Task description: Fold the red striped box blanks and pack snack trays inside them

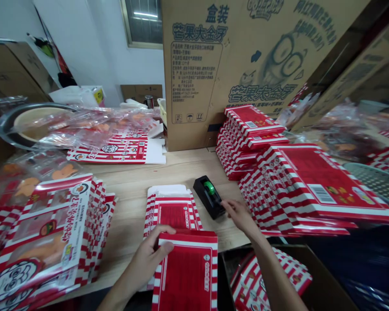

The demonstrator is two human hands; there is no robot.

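Note:
My left hand (155, 252) grips a red-and-white striped cardboard box (188, 272) by its upper left side, with the thumb on its red face. At the cutter end of a black tape dispenser (209, 196) holding a green roll, my right hand (238, 211) is closed in a pinch on the tape; the clear strip itself hardly shows. Behind the held box, flat striped cartons (171, 211) with white flaps lie on the table, partly covered by it.
Stacked red boxes (324, 181) stand at the right, with windowed packs (52, 229) at the left. A large brown carton (194, 77) rises behind. Below my right arm, an open carton (320, 276) holds striped boxes. Bagged orange pieces (100, 125) lie at the back left.

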